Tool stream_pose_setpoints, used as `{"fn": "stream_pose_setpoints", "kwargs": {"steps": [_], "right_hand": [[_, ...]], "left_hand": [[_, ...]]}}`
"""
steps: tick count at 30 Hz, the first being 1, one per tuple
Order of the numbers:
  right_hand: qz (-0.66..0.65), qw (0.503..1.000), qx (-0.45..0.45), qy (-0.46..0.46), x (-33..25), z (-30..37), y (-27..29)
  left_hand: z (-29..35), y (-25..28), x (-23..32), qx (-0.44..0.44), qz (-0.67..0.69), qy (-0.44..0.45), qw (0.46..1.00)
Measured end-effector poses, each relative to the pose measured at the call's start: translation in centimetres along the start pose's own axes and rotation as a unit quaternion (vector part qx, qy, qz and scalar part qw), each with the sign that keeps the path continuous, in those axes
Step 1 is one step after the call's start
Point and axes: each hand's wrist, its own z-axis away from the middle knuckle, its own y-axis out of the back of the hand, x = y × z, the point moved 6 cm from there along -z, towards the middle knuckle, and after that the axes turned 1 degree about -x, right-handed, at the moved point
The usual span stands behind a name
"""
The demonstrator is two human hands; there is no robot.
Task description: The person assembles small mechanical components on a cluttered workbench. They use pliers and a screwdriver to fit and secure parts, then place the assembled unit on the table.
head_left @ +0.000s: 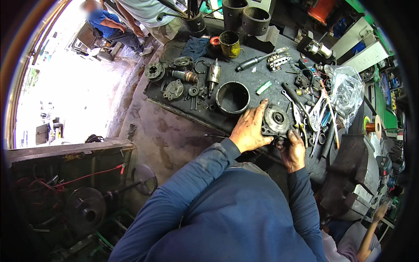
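Between both hands, at the front edge of the workbench, is a round, greasy metal end cover (pixel 276 120) with a raised ring around its central hole. My left hand (pixel 251 131) grips its left side, thumb underneath and fingers along the rim. At its lower right edge, the bent fingers of my right hand (pixel 293 150) close on it; some fingertips are hidden. Just beyond my left hand stands an open metal cylinder (pixel 233 98). A motor armature (pixel 214 74) lies farther back, near a second armature with a copper band (pixel 185 76). A small green box (pixel 264 87) rests beside the cylinder.
Pliers, wrenches and other tools (pixel 315 115) crowd the bench's right side, beside a clear plastic bag (pixel 347 94). Dark metal cylinders (pixel 256 21) and a yellow can (pixel 230 44) stand at the back. Two people are at the far left; another person's arm (pixel 369 233) shows lower right.
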Motion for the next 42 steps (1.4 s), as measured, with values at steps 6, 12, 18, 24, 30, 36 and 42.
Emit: {"fn": "stream_pose_setpoints", "kwargs": {"steps": [6, 12, 18, 24, 30, 36, 42], "right_hand": [[-0.071, 0.993, -0.048, 0.081, -5.7, -0.2, -1.1], [-0.170, 0.968, -0.061, 0.177, -13.0, 1.9, 1.1], [-0.129, 0.972, 0.025, 0.195, -12.8, 5.8, 5.7], [-0.117, 0.984, 0.027, 0.134, -5.0, 9.5, 9.1], [-0.109, 0.987, 0.059, 0.106, -1.0, 12.8, 12.2], [-0.069, 0.990, 0.060, 0.105, -1.1, 12.6, 12.1], [-0.048, 0.993, 0.031, 0.102, -2.3, 8.7, 7.2]], "left_hand": [[4.2, 1.9, 1.4, 0.154, 0.045, -0.065, 0.985], [5.1, -1.1, -2.3, 0.009, 0.044, 0.056, 0.997], [0.6, -3.7, -3.4, -0.048, -0.021, 0.128, 0.990], [-4.3, -5.7, -2.4, -0.138, -0.090, 0.226, 0.960], [-5.3, -6.5, -3.8, -0.123, -0.105, 0.235, 0.958], [-4.7, -3.6, -3.5, -0.131, 0.155, 0.172, 0.964], [-0.7, 4.3, 0.6, -0.076, 0.288, 0.051, 0.953]]}}
